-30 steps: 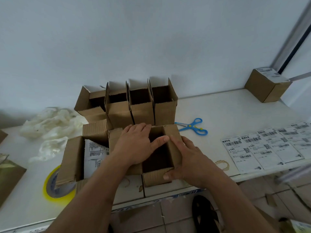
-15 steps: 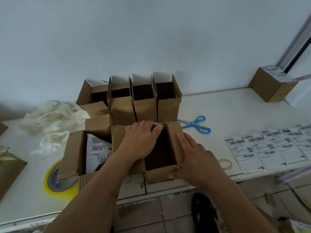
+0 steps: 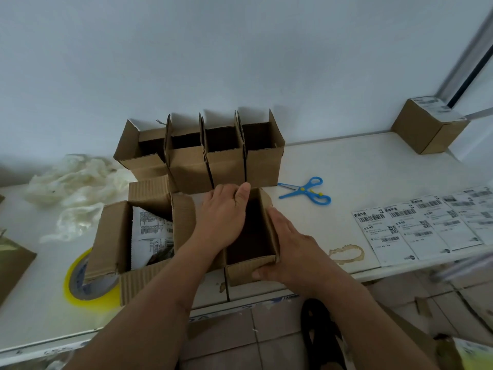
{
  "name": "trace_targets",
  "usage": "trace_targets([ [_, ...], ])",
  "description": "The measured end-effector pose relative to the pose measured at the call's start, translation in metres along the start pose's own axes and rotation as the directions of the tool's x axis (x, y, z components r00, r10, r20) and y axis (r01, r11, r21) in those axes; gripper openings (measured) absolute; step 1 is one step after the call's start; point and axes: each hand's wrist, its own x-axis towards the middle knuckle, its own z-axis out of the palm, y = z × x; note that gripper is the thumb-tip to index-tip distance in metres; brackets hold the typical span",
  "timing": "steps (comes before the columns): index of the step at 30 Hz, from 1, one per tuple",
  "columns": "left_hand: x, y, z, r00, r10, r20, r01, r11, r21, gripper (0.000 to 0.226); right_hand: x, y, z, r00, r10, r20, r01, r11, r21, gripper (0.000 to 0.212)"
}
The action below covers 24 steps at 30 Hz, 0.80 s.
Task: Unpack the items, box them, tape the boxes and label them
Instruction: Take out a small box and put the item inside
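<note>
The left hand (image 3: 222,217) lies flat on the left side of a small open box (image 3: 252,268), fingers straight and pressed close together, with the thumb at the far edge. The right hand (image 3: 290,252) holds the same box from the right, fingers laid along its right wall and the thumb pinching the near flap. This box sits at the front edge of the white worktop (image 3: 346,166). Just to its left is a bigger open box (image 3: 112,236) with printed packets (image 3: 152,233) inside. Behind the hands stand four open boxes (image 3: 202,156) in a row by the wall. Blue scissors (image 3: 306,193) lie to the right, and sheets of labels (image 3: 421,225) lie further right. A closed box with a label (image 3: 426,126) sits in the far right corner. A yellow tape roll (image 3: 88,287) pokes out under the bigger box. Crumpled white wrapping (image 3: 72,188) lies at the far left.
</note>
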Motion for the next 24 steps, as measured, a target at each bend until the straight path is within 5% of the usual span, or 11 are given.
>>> trace_targets([
  [9,-0.001,0.007,0.01,0.977,-0.169,-0.133,0.131,0.959,-0.252,0.037,0.005,0.004,0.017,0.999,-0.036,-0.027,0.041,0.974,0.222,0.11],
  [18,-0.004,0.005,-0.007,0.999,-0.046,-0.008,0.046,0.993,0.112,0.05,0.002,0.006,-0.01,0.999,0.012,0.032,-0.015,0.997,0.078,0.126],
  [24,-0.027,0.029,-0.04,0.997,0.048,0.052,-0.047,0.999,-0.02,0.037,-0.011,-0.012,-0.027,0.998,0.062,0.016,-0.062,0.998,-0.034,0.113],
])
